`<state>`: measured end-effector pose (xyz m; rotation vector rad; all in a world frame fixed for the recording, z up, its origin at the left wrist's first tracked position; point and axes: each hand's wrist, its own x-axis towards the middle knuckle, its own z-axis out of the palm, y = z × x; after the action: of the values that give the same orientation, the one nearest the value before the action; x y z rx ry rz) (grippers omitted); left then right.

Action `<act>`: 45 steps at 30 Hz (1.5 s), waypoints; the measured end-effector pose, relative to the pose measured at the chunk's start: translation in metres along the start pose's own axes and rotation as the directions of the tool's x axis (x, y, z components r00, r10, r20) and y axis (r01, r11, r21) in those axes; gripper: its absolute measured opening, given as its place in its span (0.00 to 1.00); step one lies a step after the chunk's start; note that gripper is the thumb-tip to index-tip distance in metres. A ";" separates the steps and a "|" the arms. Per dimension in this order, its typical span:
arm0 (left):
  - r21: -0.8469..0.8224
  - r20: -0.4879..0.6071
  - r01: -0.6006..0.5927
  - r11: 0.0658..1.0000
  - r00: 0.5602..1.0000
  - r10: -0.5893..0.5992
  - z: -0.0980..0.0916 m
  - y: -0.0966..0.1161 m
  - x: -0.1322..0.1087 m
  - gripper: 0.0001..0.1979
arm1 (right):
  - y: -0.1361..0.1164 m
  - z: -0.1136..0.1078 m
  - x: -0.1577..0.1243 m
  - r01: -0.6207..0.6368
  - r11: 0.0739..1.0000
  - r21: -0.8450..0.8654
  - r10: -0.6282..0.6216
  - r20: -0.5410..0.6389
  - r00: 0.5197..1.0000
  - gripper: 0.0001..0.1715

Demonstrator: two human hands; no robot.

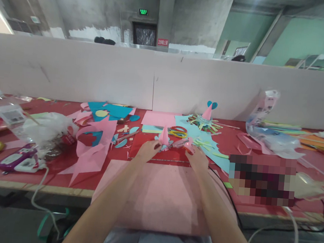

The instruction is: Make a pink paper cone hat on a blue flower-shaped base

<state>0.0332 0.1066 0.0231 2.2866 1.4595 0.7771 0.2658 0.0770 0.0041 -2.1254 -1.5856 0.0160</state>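
Note:
A pink paper cone with light-blue pieces round its base stands at the middle of the red board. My left hand is closed at the cone's left side, fingers pinching the light-blue paper at its base. In my right hand is a pink glue gun, its nozzle pointing left toward the base of the cone. Behind lie scissors with red and yellow handles. Farther back on the right stands another pink cone with blue round ears and a fringe of paper strips.
Cut pink paper and blue sheets lie to the left, near a plastic bottle and a purple-and-white device. Light-blue paper spreads on the right, beside plastic packaging. A white partition closes off the back.

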 end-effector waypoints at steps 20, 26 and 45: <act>-0.006 0.018 -0.010 1.000 1.000 0.010 -0.001 0.001 -0.001 0.10 | 0.003 0.003 0.000 0.009 0.998 -0.067 -0.015 -0.078 0.997 0.25; 0.031 0.022 -0.039 0.999 0.999 0.038 0.002 -0.001 -0.001 0.10 | 0.001 0.006 0.000 0.005 0.997 -0.076 -0.013 -0.104 0.994 0.24; 0.321 0.163 -0.269 0.908 0.960 0.227 0.026 0.007 0.007 0.15 | 0.006 -0.008 0.003 -0.223 0.974 0.046 0.225 -0.040 0.974 0.28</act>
<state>0.0566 0.1108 0.0077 2.7688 1.3492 0.4613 0.2749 0.0754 0.0098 -2.2452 -1.3019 0.0750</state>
